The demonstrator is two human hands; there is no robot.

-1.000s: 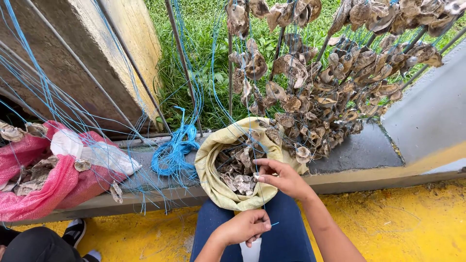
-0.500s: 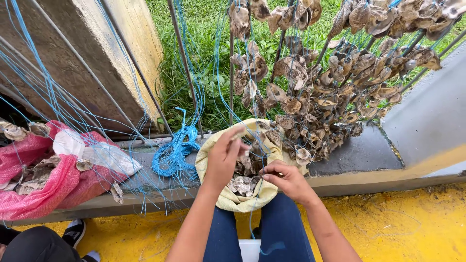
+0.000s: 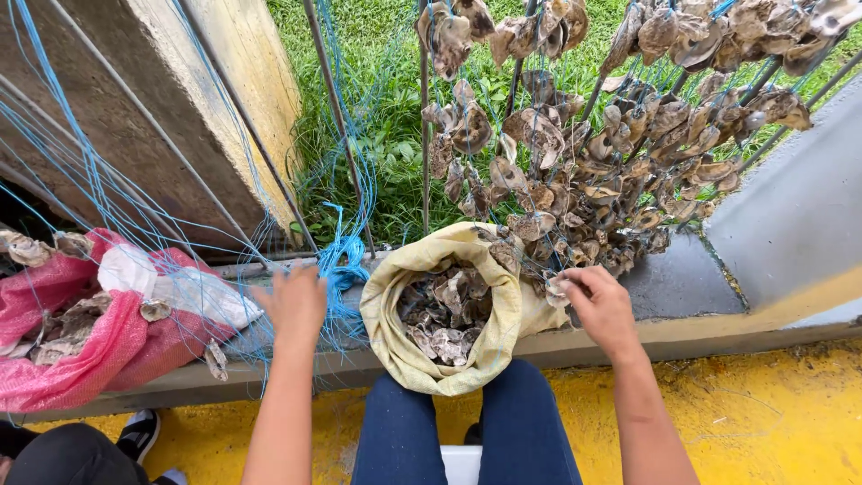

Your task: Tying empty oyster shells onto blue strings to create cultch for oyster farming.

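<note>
A yellow sack (image 3: 499,334) full of oyster shells (image 3: 445,310) stands between my knees against a concrete ledge (image 3: 682,278). My right hand (image 3: 600,304) is at the sack's right edge, its fingers pinching one pale shell (image 3: 558,289) at the bottom of the hanging shell strings (image 3: 593,171). My left hand (image 3: 292,301) reaches to the left of the sack, fingers spread, touching the bundle of blue strings (image 3: 339,262) on the ledge. It holds nothing that I can see.
A pink mesh sack (image 3: 67,346) with shells and a white bag (image 3: 171,289) lies at the left. Blue strings run up past a concrete pillar (image 3: 171,108) and metal rods (image 3: 337,117). Grass (image 3: 386,108) lies beyond. Another person's shoe (image 3: 139,433) shows at bottom left.
My left hand has moved out of the yellow sack to the left, onto the blue strings. My right hand has shifted right from the sack's rim to a hanging shell.
</note>
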